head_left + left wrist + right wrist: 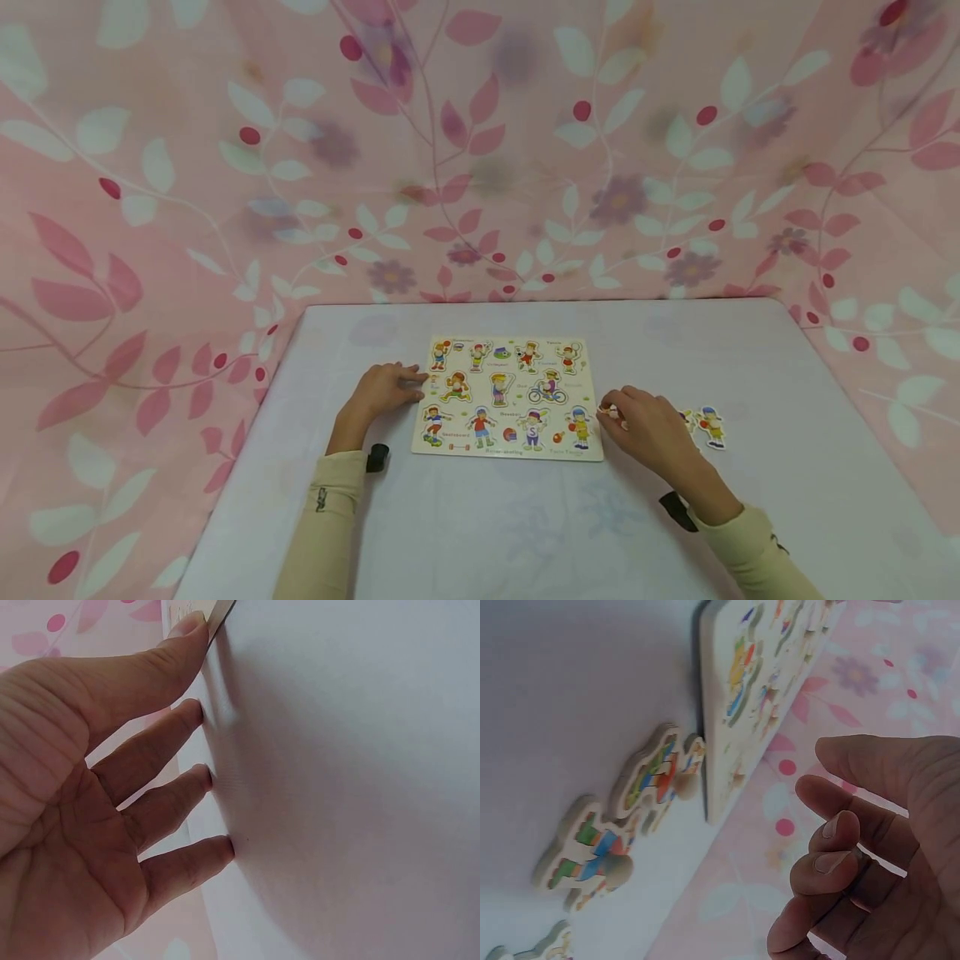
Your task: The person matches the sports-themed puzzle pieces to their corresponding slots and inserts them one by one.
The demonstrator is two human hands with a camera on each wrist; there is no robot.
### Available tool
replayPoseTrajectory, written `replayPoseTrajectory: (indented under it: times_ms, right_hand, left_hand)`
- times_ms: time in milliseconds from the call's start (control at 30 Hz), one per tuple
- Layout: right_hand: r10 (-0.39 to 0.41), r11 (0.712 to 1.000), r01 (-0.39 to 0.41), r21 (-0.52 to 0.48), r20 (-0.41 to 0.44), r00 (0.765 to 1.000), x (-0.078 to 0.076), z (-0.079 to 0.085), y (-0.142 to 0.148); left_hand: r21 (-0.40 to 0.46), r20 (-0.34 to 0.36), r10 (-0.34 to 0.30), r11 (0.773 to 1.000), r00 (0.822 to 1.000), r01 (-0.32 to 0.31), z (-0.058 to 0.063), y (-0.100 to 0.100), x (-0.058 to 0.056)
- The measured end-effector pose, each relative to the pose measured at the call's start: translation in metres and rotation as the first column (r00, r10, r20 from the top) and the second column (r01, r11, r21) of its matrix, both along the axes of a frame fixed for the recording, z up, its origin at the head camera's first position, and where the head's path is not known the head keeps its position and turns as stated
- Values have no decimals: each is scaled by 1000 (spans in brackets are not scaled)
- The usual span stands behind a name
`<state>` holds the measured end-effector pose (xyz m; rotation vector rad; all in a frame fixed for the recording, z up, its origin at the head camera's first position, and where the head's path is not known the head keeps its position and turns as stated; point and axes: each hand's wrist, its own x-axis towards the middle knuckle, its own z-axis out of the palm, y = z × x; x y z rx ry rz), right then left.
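Note:
A wooden peg puzzle board (557, 415) with printed sports figures lies flat on the table. At its left edge is my left hand (384, 390), fingers spread; in the left wrist view the thumb (184, 626) touches the board's edge and the other fingertips rest on the cloth. My right hand (651, 429) is over the table beside the board's right edge. In the right wrist view its fingers (836, 870) are loosely bent, thumb and forefinger apart, with nothing between them. Below it lie loose knobbed puzzle pieces: one (649, 776) close against the board, another (585, 851) beside it.
A further loose piece (710, 427), a figure in a blue cap, lies right of my right hand, partly hidden pieces next to it. White cloth covers the table (480, 533). Behind and at the sides hangs a pink floral curtain (480, 167).

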<state>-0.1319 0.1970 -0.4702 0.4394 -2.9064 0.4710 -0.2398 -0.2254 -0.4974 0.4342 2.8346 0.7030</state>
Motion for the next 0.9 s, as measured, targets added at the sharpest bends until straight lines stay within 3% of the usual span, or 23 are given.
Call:
replayPoseTrajectory:
  times_ms: [200, 533, 900]
  right_hand:
    - [-1, 1000, 1, 8, 2, 1000, -5, -12, 6]
    - [-51, 999, 49, 12, 145, 988, -15, -25, 17]
    - [-43, 999, 38, 34, 181, 983, -21, -35, 25]
  left_hand:
    - [-1, 4, 4, 1000, 1000, -4, 2, 0, 1]
    - [8, 17, 15, 1000, 1000, -15, 2, 0, 0]
    - [7, 18, 11, 1000, 1000, -11, 1, 0, 0]
